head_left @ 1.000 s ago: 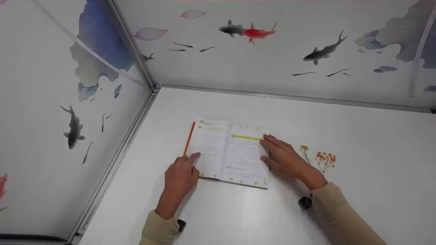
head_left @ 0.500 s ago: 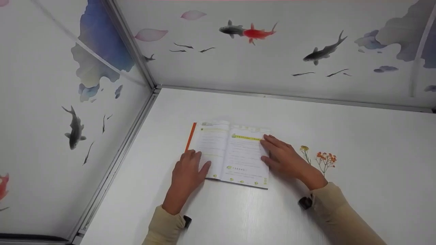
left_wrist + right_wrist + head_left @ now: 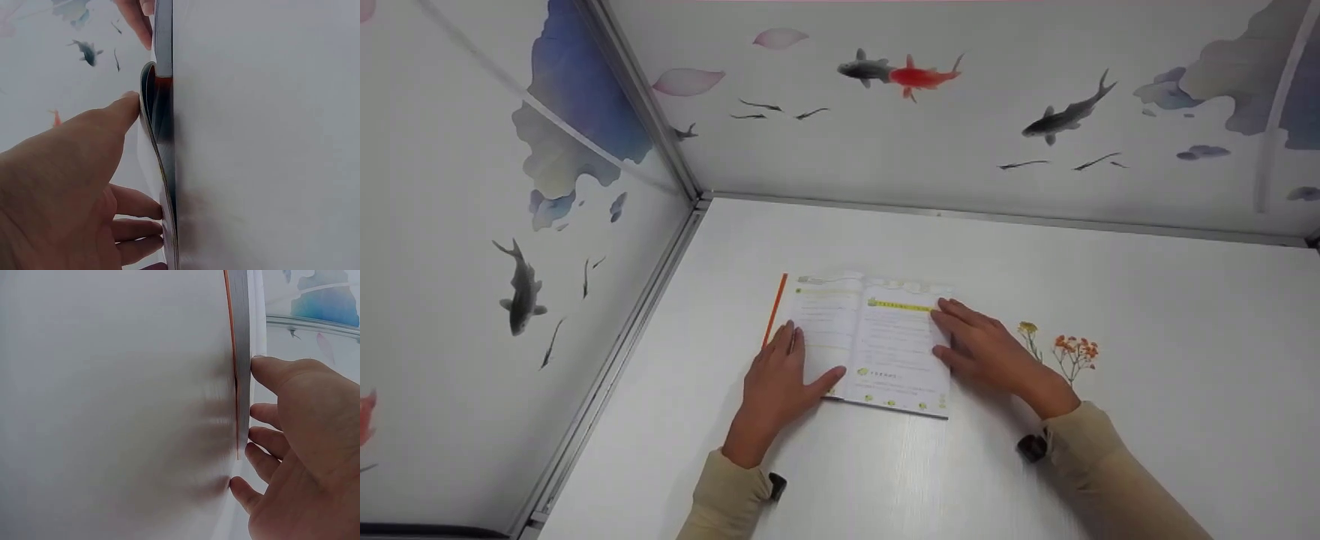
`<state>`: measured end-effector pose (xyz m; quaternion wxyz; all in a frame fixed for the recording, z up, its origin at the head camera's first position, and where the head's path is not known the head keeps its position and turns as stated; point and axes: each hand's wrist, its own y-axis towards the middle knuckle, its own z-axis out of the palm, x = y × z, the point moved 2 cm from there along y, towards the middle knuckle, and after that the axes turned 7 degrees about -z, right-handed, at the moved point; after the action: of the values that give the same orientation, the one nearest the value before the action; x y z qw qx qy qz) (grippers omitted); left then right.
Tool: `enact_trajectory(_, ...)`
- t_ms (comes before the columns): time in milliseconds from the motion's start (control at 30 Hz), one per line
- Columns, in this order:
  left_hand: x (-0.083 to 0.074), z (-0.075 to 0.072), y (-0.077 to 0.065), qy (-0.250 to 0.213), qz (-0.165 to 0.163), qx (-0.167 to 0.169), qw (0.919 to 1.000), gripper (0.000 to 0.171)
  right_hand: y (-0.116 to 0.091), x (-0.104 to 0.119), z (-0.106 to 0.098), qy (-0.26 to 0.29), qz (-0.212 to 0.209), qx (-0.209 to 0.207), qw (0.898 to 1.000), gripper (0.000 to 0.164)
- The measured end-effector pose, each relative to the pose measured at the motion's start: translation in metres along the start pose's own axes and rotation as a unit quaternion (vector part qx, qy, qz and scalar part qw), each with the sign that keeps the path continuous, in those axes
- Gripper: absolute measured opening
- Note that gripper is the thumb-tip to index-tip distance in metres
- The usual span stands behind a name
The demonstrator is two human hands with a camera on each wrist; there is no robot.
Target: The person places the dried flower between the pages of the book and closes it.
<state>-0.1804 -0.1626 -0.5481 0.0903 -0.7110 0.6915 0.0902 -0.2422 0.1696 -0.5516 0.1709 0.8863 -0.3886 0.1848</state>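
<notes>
An open book [image 3: 896, 345] with printed pages and an orange strip along its left edge lies on the white table. My left hand [image 3: 780, 379] rests on the lower left page, fingers extended and thumb spread toward the spine. In the left wrist view, the thumb and fingertips of that hand [image 3: 84, 163] touch the page, which bulges near the spine. My right hand [image 3: 986, 352] lies along the book's right edge, its fingertips on the right page. The right wrist view has the right hand [image 3: 304, 439] touching the thick page block [image 3: 243, 365], one finger down on the table.
Yellow flowers [image 3: 1027, 330] and orange flowers [image 3: 1076, 351] appear on the table surface right of the book. White panels with painted fish [image 3: 1069, 112] stand at the back and left, with a metal rail [image 3: 937, 215] along the table's edge.
My left hand has slid right from the book's left edge onto the left page, its fingers straightening and thumb spreading. My right hand stays at the right edge.
</notes>
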Motion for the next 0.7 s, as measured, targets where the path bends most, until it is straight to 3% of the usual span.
enact_trajectory(167, -0.001, -0.001, 0.0, -0.01, 0.012, 0.006, 0.9999, 0.089, -0.001, -0.004, 0.001, 0.003, -0.022, -0.014, 1.0, 0.061)
enact_trajectory(267, 0.0, -0.001, 0.002, 0.008, 0.017, 0.01, 0.9998, 0.083, -0.003, -0.009, 0.001, 0.023, -0.03, -0.02, 0.999, 0.059)
enact_trajectory(500, 0.002, 0.0, 0.003, 0.019, 0.01, 0.02, 0.9996, 0.085, -0.015, -0.016, -0.004, 0.076, 0.002, -0.043, 0.996, 0.056)
enact_trajectory(700, 0.002, 0.0, 0.004, 0.019, 0.009, 0.026, 0.9994, 0.085, -0.034, -0.023, -0.026, 0.04, 0.037, -0.097, 0.994, 0.046)
